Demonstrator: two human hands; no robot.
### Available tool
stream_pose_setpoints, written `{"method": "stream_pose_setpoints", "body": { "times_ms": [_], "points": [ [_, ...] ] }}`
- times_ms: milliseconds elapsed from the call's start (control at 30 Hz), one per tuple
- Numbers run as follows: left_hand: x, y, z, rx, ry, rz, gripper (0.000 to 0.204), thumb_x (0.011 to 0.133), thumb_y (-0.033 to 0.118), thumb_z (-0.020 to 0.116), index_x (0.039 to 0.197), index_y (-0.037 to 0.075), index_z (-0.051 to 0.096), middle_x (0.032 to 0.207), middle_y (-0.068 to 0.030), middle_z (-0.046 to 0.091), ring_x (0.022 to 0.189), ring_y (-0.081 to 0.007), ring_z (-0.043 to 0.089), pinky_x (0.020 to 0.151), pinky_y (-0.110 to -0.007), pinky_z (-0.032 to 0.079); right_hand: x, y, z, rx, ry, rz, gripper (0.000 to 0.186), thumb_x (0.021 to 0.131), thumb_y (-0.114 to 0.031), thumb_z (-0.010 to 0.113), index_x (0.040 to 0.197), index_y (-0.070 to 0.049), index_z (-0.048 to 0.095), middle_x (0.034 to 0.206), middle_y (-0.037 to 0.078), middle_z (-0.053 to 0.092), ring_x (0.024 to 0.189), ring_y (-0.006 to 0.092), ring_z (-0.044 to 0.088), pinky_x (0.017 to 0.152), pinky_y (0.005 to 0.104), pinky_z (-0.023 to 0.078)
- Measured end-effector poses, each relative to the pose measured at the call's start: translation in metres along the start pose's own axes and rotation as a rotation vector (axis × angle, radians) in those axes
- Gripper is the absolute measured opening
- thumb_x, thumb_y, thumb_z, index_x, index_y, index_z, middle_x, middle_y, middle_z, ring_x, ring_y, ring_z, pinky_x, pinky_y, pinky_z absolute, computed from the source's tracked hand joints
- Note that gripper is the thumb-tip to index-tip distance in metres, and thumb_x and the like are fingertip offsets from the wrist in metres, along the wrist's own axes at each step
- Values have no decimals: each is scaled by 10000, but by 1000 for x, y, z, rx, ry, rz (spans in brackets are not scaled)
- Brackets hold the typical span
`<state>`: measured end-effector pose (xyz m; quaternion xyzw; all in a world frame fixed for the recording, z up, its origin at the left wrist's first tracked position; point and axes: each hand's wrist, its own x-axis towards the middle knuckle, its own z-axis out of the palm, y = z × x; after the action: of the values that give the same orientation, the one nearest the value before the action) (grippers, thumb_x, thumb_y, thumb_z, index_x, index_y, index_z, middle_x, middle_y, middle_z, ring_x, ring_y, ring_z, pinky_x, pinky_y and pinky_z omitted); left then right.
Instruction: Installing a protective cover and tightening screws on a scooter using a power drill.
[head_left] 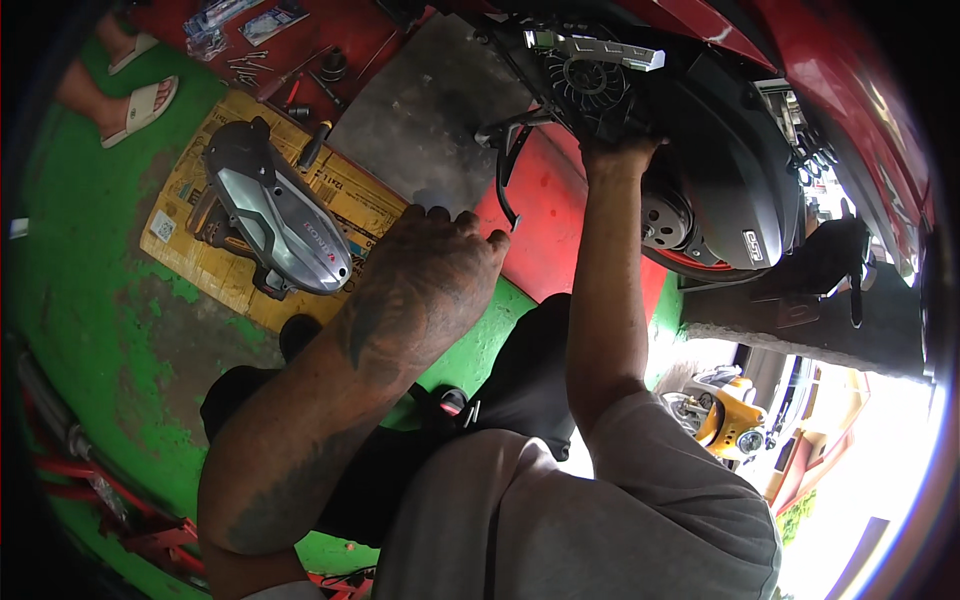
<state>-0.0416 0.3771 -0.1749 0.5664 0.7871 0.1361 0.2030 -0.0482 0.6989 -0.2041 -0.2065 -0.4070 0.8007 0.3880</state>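
My right hand (618, 158) grips the black housing (612, 125) below a finned cooling fan (585, 85) on a red-and-black scooter (820, 70); its fingertips are partly hidden. My tattooed left hand (440, 265) is lower and further left, over the edge of the cardboard near a dark grey mat (415, 110). Its fingers are curled, and whatever may be inside them is hidden. Left of it, a silver-and-black cover (278, 225) lies on yellow cardboard (180, 250). The scooter's wheel (665, 225) sits right of my right forearm, and a black stand (510, 175) hangs left of it.
Tools (305, 85) and plastic packets (265, 20) lie on a red surface at upper left, near another person's sandalled foot (140, 115). Red metal frames (160, 540) line the lower left. A yellow scooter (735, 420) stands in bright daylight at lower right, beside a concrete edge (750, 335).
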Motion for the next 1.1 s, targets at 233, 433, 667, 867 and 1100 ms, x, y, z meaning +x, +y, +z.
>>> {"method": "stream_pose_setpoints", "body": {
  "times_ms": [233,433,667,867,1100],
  "points": [
    [18,4,-10,-40,41,26,355,931,293,697,1180,55,613,1057,-118,677,1037,-290,670,962,-444,510,18,5,2,-16,-9,65,663,1057,-576,229,1480,-141,497,1524,109,513,1444,356,444,1197,647,341],
    [20,14,-2,-15,106,52,338,963,259,644,1226,47,618,1061,-142,675,1032,-284,660,978,-448,490,15,-1,8,249,-406,297,667,1062,-555,228,1462,-107,517,1489,151,546,1397,371,499,1196,615,368],
    [15,19,-6,20,23,53,352,960,281,657,1219,48,611,1090,-121,666,1055,-278,649,932,-430,501,3,-9,-5,174,-264,143,576,1040,-565,322,1323,-164,624,1365,39,650,1228,238,640,882,426,586],
    [8,20,0,44,43,27,390,929,317,693,1218,69,610,1109,-111,651,1058,-273,647,916,-420,505,18,-8,-50,247,-100,132,424,1011,-509,441,1192,-212,684,1209,-95,707,919,52,689,514,179,466],
    [1,26,-1,66,30,22,427,923,337,699,1244,72,606,1146,-114,651,1102,-280,642,934,-432,499,32,-27,-77,389,-481,304,430,1012,-383,412,1215,-86,647,1154,45,696,1022,155,659,851,295,529]
  ]
}}
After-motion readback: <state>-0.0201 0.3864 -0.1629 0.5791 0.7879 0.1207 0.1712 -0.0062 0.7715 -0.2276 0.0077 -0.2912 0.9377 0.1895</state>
